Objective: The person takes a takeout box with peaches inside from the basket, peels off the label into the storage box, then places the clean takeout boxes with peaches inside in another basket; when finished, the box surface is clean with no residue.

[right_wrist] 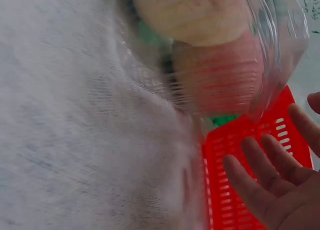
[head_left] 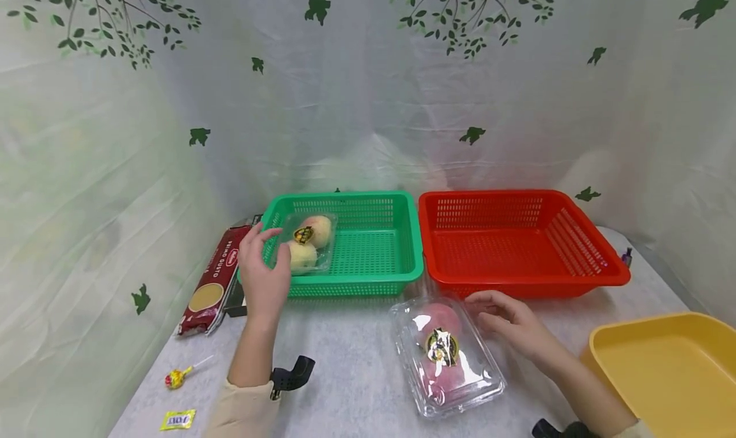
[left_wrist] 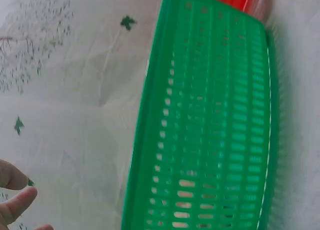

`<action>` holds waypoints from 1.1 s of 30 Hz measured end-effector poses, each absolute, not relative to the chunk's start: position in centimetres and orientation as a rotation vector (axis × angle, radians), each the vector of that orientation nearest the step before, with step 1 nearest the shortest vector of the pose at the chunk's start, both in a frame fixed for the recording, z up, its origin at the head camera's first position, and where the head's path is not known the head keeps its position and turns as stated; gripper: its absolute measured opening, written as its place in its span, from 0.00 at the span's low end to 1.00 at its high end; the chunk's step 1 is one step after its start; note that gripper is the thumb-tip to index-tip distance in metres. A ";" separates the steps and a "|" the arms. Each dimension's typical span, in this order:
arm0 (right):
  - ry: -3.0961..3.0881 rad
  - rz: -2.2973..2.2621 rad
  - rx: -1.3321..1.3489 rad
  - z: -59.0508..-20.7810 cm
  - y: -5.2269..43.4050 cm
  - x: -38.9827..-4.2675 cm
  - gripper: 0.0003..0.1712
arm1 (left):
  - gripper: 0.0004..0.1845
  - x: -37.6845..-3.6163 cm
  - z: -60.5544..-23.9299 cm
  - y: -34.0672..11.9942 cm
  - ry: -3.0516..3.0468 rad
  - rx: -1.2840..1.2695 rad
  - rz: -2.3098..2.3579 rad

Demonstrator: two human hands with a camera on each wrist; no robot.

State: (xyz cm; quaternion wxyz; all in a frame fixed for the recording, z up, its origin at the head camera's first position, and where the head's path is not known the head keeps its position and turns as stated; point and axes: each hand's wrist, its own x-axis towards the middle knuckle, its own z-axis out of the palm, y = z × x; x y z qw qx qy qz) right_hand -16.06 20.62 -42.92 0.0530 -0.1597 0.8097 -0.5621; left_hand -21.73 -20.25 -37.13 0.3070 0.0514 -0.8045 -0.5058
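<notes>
- Clamshells: I count two, both clear plastic with a dark-and-gold sticker on the lid.
- One clamshell (head_left: 306,241) holds two pale yellow fruits and sits in the left end of the green basket (head_left: 374,246).
- Other clamshell (head_left: 445,355) holds pinkish-red fruit and lies on the table (head_left: 345,393), just in front of the red basket (head_left: 517,243).
- I see three containers: green basket, red basket, yellow tub (head_left: 673,368); I see nothing in the last two.
- My left hand (head_left: 263,277) is open beside the yellow-fruit clamshell, gripping nothing.
- My right hand (head_left: 512,323), fingers spread loose, is just beside the red-fruit clamshell, holding nothing.
</notes>
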 end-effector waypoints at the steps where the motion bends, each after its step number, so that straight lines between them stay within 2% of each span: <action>1: 2.437 -1.710 -0.479 -42.9 20.7 -16.3 0.19 | 0.14 -21.4 -37.1 -19.9 -2.122 0.106 -1.345; 7: 2.360 -1.656 -0.459 -42.9 21.0 -17.7 0.24 | 0.15 -19.2 -38.2 -17.5 -2.122 -0.069 -1.448; 11: 2.317 -1.643 -0.546 -43.4 20.9 -18.1 0.24 | 0.22 -16.6 -40.0 -14.7 -2.163 -0.194 -1.705; 15: 2.321 -1.615 -0.592 -43.9 20.5 -18.1 0.25 | 0.33 -13.0 -42.0 -11.2 -2.332 -0.247 -1.937; 19: 2.385 -1.539 -0.546 -44.1 20.2 -17.7 0.26 | 0.51 -9.8 -43.7 -8.3 -2.540 -0.279 -2.035; 22: 2.428 -1.492 -0.516 -44.1 20.2 -17.5 0.27 | 0.66 -8.3 -44.6 -7.0 -2.634 -0.293 -2.053; 24: 2.457 -1.463 -0.539 -44.2 20.3 -17.6 0.28 | 0.72 -7.9 -45.1 -6.5 -2.680 -0.298 -2.033; 27: 2.501 -1.401 -0.594 -43.9 20.5 -18.0 0.29 | 0.75 -8.0 -45.5 -6.3 -2.708 -0.305 -2.025; 33: 2.575 -1.243 -0.698 -42.4 20.9 -19.0 0.33 | 0.73 -9.5 -45.7 -7.1 -2.693 -0.455 -1.989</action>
